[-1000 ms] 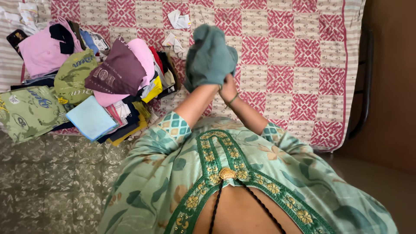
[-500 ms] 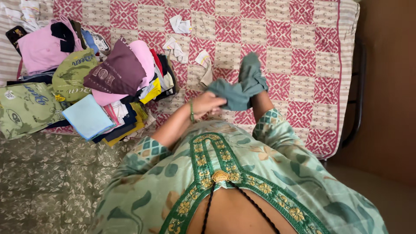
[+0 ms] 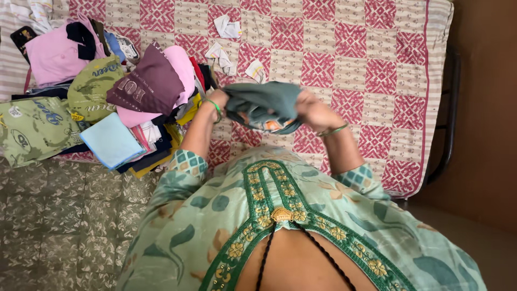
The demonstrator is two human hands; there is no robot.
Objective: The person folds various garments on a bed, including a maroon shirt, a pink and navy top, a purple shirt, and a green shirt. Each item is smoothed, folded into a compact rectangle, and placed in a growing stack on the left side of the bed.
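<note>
Both hands now raised and spread: left hand (image 3: 218,101) and right hand (image 3: 315,111) each clenched on an end of one teal garment (image 3: 264,105), stretched between them, no longer bunched low. Three small folded white cloths (image 3: 223,56) just beyond. Clothes pile (image 3: 134,102) left of the left hand. Open checked bed (image 3: 377,64) rightward to its edge.

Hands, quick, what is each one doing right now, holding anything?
Left hand: closed on one end of the dark green garment.
Right hand: closed on the other end of the same garment.
</note>
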